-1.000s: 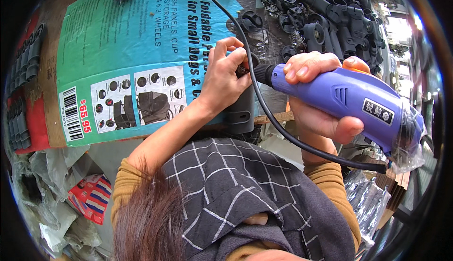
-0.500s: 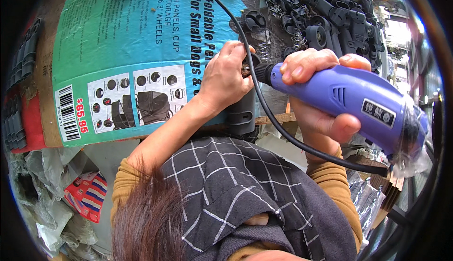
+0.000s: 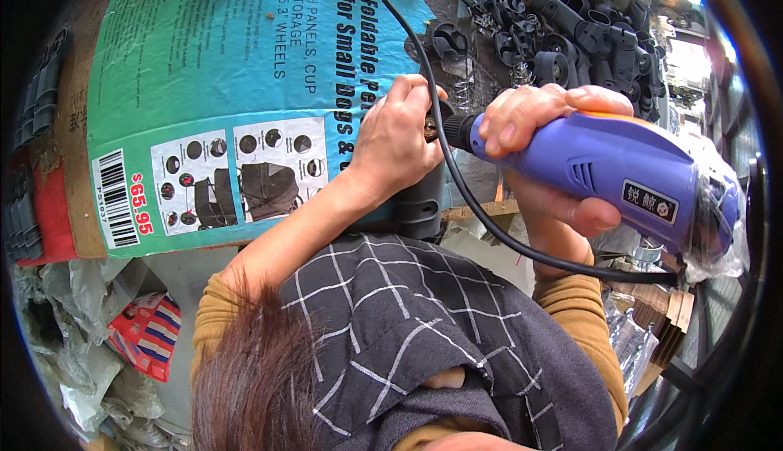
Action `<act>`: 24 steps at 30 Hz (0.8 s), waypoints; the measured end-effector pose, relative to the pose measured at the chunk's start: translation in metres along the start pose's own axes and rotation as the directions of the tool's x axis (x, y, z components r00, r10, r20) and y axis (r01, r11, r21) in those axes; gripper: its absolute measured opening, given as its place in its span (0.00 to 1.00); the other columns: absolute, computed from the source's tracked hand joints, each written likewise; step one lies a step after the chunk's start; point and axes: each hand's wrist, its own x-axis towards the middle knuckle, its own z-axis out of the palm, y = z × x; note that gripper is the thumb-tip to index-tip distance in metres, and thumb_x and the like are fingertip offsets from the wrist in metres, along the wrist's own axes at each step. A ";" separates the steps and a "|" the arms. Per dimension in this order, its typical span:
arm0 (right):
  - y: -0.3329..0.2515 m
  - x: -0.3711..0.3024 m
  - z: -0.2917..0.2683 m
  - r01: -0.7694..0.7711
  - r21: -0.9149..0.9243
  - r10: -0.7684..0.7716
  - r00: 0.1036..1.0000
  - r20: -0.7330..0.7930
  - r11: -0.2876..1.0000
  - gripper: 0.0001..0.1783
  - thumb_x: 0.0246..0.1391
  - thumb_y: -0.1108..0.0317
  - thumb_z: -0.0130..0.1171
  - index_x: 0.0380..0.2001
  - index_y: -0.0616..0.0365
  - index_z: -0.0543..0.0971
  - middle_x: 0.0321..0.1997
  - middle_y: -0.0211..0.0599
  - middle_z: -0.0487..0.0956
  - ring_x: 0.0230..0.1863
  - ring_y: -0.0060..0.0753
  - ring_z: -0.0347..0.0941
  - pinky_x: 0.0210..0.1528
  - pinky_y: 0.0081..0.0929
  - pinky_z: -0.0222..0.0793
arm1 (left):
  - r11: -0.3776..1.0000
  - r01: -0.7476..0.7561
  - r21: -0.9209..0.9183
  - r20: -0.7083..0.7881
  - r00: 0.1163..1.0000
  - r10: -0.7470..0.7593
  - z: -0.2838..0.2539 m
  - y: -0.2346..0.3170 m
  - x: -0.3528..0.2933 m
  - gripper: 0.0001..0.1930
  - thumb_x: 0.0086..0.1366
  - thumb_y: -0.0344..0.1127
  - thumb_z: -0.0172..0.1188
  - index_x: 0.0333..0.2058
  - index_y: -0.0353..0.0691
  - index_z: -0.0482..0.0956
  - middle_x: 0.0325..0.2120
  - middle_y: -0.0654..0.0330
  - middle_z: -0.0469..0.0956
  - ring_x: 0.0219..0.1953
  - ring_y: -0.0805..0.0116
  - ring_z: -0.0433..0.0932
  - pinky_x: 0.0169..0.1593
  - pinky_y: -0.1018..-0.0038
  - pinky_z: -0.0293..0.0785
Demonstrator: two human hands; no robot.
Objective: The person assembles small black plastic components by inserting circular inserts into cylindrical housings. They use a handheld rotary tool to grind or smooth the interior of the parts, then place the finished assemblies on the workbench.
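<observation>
My right hand (image 3: 548,125) is wrapped round a purple electric screwdriver (image 3: 603,161), which lies nearly level with its black nose pointing left. That nose meets, or nearly meets, a dark grey plastic part (image 3: 422,206) at the table's front edge. With fingers curled, my left hand (image 3: 398,137) grips this part from the left and hides much of it. A small brassy round piece (image 3: 431,128) shows in the part, in line with the tool. The tool's black cable (image 3: 466,182) passes in front of the work.
A printed blue-green cardboard sheet (image 3: 204,68) covers the table. Dark plastic fittings (image 3: 599,39) and springs (image 3: 463,88) are heaped at the far right. More grey parts (image 3: 41,96) line the left side. Below the edge lie plastic wrap (image 3: 90,329) and a red package (image 3: 148,333).
The screwdriver's back end has dipped slightly, with its nose still at the grey part. Both hands keep their grips. The cardboard sheet and heap appear shifted a little in the view.
</observation>
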 end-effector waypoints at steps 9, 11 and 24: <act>0.018 0.042 -0.021 0.011 0.182 -0.035 0.991 0.130 0.983 0.54 0.38 0.22 0.59 0.56 0.56 0.63 0.26 0.44 0.76 0.26 0.43 0.74 0.33 0.40 0.73 | 0.999 0.051 0.015 0.071 0.996 -0.052 -0.003 0.000 0.000 0.23 0.50 0.36 0.69 0.44 0.35 0.74 0.43 0.51 0.72 0.43 0.50 0.76 0.46 0.61 0.74; 0.028 0.074 -0.038 -0.003 0.336 0.036 0.995 -0.092 0.942 0.48 0.42 0.28 0.62 0.54 0.56 0.67 0.29 0.46 0.78 0.28 0.45 0.76 0.33 0.41 0.73 | 1.000 -0.016 0.013 0.029 0.999 0.016 -0.003 0.000 -0.001 0.24 0.51 0.38 0.70 0.45 0.35 0.74 0.44 0.50 0.73 0.46 0.51 0.74 0.49 0.63 0.72; 0.130 0.091 -0.049 0.115 -0.854 -0.117 0.991 0.064 0.508 0.28 0.41 0.58 0.70 0.44 0.60 0.73 0.37 0.44 0.78 0.44 0.50 0.74 0.49 0.42 0.72 | 0.996 0.040 -0.076 0.064 0.997 -0.035 -0.011 0.010 0.005 0.13 0.59 0.28 0.59 0.43 0.34 0.75 0.43 0.49 0.73 0.48 0.52 0.71 0.56 0.65 0.65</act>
